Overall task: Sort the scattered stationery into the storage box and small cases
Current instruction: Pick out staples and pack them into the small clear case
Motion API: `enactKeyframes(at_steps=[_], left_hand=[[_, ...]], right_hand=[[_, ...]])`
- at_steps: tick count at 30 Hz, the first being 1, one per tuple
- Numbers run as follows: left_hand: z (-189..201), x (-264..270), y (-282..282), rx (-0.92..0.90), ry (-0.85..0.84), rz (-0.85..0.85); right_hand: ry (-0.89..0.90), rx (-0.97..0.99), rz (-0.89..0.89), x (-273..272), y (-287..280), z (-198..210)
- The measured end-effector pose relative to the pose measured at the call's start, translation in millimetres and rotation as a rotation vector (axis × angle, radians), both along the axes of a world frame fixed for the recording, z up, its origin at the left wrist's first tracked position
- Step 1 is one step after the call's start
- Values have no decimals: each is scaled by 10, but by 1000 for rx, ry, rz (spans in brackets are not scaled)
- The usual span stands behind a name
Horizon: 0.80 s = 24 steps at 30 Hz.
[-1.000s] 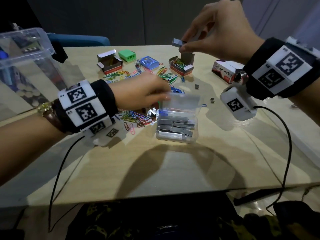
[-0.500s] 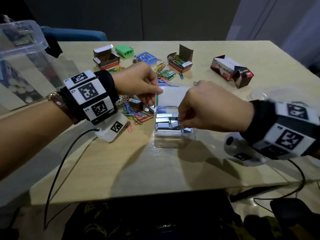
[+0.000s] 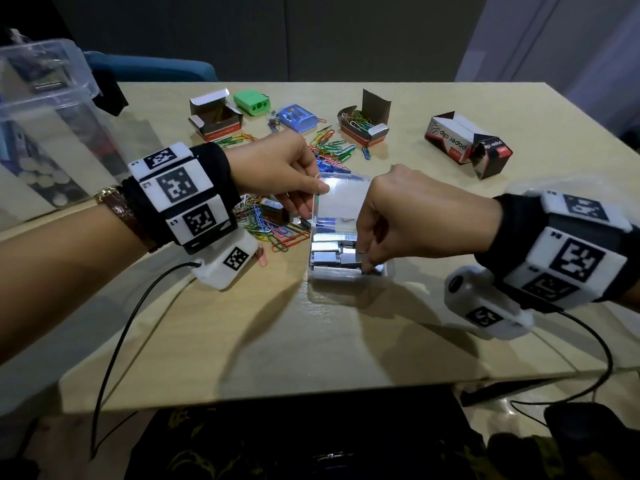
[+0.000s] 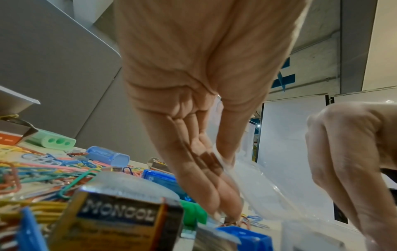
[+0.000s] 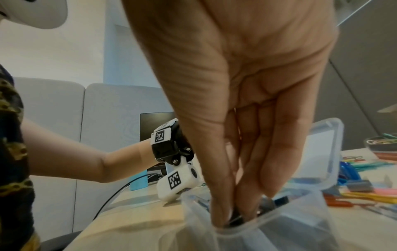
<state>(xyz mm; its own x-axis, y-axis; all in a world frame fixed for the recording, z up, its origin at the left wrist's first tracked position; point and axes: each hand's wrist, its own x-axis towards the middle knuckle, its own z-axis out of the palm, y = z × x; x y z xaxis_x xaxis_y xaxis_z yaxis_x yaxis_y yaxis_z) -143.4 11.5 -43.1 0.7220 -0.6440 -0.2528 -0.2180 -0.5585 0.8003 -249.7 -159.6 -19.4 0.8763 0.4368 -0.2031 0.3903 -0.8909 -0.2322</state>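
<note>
— Where do we have the small clear case?

— Mid-table, nearer the front edge, its lid upright. Our left hand pinches the lid's edge.

— And our right hand?

— Fingertips down inside the case, seemingly pinching a staple strip; it's blurred. Loose paper clips lie just left.
</note>
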Motion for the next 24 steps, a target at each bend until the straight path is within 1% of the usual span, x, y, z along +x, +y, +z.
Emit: enactKeyframes(at_steps=[6, 10, 13, 16, 18, 20, 21, 24], left_hand=[[-5, 9, 11, 9, 25, -17], [-6, -13, 24, -8, 0, -50], [-10, -21, 39, -22, -26, -66], [-5, -33, 53, -11, -37, -76], [3, -59, 52, -7, -36, -88], [11, -90, 64, 6, -59, -110], [17, -105, 77, 23, -87, -125], [53, -154, 136, 55, -157, -171]], right_hand=[[-14, -30, 16, -26, 8, -12], [-42, -31, 20, -34, -10, 34], [-161, 11, 1, 33, -97, 230], [-334, 92, -88, 245, -258, 426], [-409, 110, -166, 439, -357, 439], [-379, 79, -176, 603, -406, 364], [-315, 62, -146, 665, -413, 307], [-41, 36, -9, 779, -384, 128]])
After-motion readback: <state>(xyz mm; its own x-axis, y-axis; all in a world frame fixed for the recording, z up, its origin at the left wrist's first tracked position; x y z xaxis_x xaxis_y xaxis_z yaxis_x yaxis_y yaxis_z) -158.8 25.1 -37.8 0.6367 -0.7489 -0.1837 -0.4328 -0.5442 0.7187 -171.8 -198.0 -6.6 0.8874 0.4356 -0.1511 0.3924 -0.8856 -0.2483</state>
